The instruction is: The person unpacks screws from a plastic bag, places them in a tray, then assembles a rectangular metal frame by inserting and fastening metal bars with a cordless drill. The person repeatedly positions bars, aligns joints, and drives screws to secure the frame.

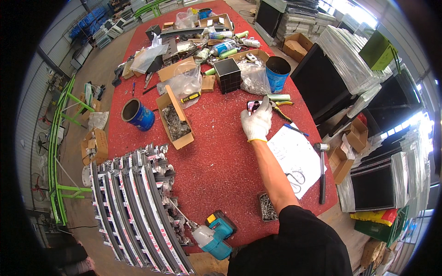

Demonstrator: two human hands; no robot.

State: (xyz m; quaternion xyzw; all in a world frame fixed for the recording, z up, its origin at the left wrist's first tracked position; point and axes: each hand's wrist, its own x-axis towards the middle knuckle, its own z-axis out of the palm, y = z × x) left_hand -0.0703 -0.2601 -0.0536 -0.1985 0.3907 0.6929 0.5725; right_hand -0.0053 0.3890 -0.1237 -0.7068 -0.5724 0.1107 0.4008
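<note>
The gloved right hand [257,124] was at a phone [251,106] on the red table [221,161], near pliers [282,113]; grip undetermined. A hammer [322,179] lay beside the paper [294,146], a drill [207,237] beside stacked strips [159,221]

One gloved hand [257,121], one hammer [322,175] and one cordless driver [212,241] show.

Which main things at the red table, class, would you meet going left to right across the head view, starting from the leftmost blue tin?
Blue tin, open cardboard box, black box, gloved right hand, yellow-handled pliers, hammer.
</note>
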